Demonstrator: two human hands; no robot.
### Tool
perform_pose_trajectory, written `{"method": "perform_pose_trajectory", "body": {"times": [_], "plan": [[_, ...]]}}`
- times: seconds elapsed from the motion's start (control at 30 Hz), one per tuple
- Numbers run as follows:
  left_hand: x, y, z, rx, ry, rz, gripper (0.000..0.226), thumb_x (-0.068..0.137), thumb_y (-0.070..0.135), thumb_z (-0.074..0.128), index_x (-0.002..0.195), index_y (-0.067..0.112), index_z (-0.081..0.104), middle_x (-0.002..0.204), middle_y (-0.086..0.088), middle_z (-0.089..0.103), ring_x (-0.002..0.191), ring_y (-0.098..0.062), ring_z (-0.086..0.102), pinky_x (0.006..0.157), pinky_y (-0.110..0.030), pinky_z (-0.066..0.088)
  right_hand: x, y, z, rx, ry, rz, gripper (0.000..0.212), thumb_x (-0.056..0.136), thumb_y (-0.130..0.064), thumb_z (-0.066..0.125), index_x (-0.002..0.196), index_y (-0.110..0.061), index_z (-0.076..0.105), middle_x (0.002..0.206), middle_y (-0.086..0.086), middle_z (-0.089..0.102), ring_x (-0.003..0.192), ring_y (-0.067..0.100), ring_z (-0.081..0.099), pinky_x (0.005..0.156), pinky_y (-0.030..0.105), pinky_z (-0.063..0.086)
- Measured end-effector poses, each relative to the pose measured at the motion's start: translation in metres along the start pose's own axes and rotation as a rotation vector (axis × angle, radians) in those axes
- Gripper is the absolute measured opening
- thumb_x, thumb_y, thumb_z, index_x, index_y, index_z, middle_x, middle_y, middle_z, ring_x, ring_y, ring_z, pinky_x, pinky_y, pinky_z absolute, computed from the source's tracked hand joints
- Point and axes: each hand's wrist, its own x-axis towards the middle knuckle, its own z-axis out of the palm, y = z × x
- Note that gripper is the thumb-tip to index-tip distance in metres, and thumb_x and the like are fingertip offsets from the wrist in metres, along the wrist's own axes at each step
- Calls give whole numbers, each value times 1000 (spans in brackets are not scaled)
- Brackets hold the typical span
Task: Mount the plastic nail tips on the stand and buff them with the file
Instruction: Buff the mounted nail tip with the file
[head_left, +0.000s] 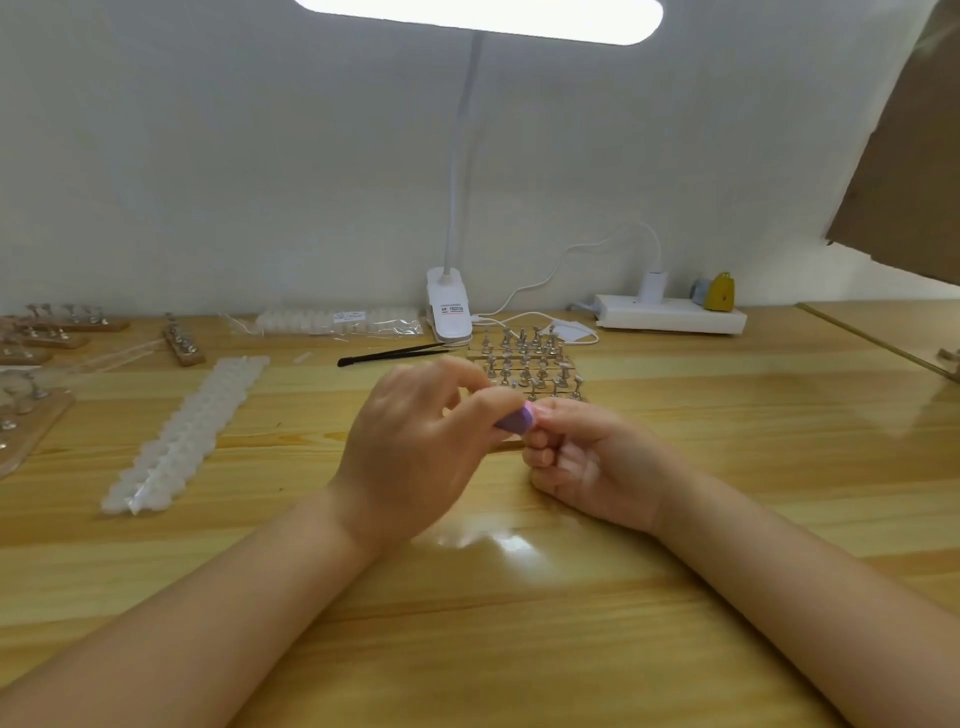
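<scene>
Lying along the counter at the far left are strips of plastic nail tips, with black tweezers further back. Toward the middle, the left hand pinches a purple file against something tiny in the right hand, whose grip is curled tight. Just behind them stands the stand of metal pegs.

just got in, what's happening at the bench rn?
A person is working over the wooden table. The left hand holds a purple nail file against something small pinched in the right hand, probably a nail tip, though it's hidden. Behind the hands sits a stand of metal pegs; a strip of white nail tips lies to the left, and black tweezers lie beyond.
</scene>
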Motion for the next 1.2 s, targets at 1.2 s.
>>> {"method": "perform_pose_trajectory", "body": {"times": [1.2], "plan": [[-2,5,3,93,-114,-225,28,88,32,51,100,15,69,91,3,66,82,-25,64,75,-37,43,0,-1,3,-52,77,-40,7,75,-11,61,79,-6,60,65,2,44,56,8,35,43,17,22]]}}
